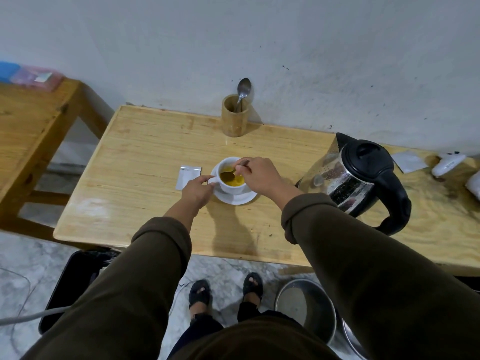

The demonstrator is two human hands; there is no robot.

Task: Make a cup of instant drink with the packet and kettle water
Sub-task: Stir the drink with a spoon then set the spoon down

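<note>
We wear dark olive long sleeves with rolled cuffs, dark trousers, and black open-toe sandals.

Glossy white ceramic cup on a smooth, lacquered wooden table.

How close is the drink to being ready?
Nearly ready. Done: the packet lies on the table beside the saucer, and yellow liquid fills the cup. The kettle is set down. Now: the right hand stirs with a spoon while the left hand holds the cup's handle. Left: finish stirring.
</note>
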